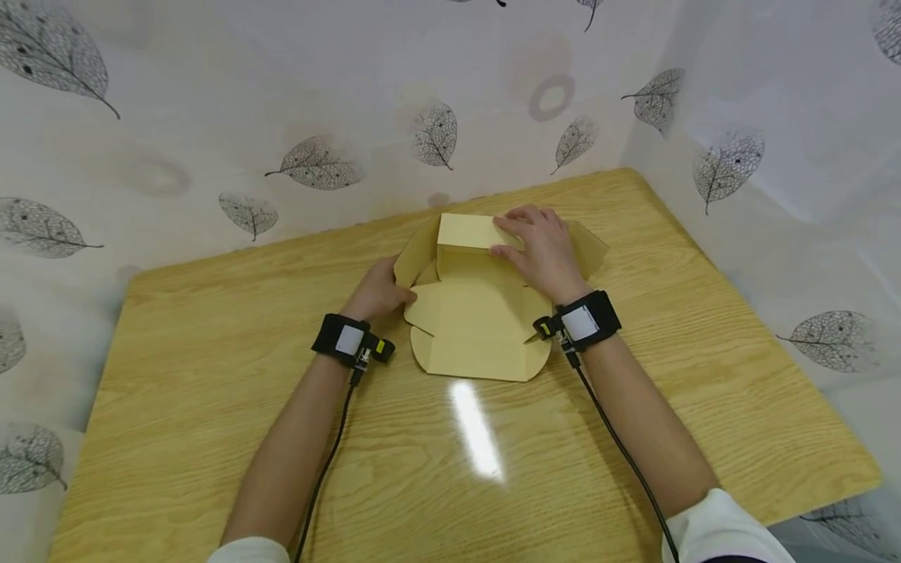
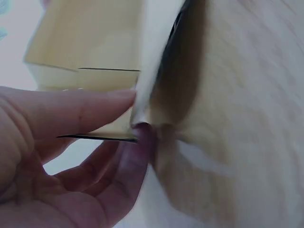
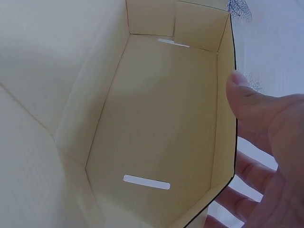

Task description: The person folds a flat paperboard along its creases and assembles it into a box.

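Note:
A partly folded yellow-tan cardboard box [image 1: 479,313] lies on the table, its lid panel spread toward me and its far wall [image 1: 468,231] standing up. At the left side, my left hand [image 1: 376,293] pinches the cardboard by a side flap [image 1: 415,254]; in the left wrist view the thumb [image 2: 80,109] lies on one face and fingers on the other. My right hand [image 1: 542,250] grips the far wall near its right end. The right wrist view shows the thumb [image 3: 244,92] at the wall's edge, fingers outside, and two slots in the box's bottom [image 3: 152,114].
The wood-grain table [image 1: 232,391] extends to both sides and toward me. Behind it hangs a pale curtain [image 1: 366,94] with a leaf print, close to the far edge. Black cables [image 1: 327,469] run along both forearms from the wrist straps.

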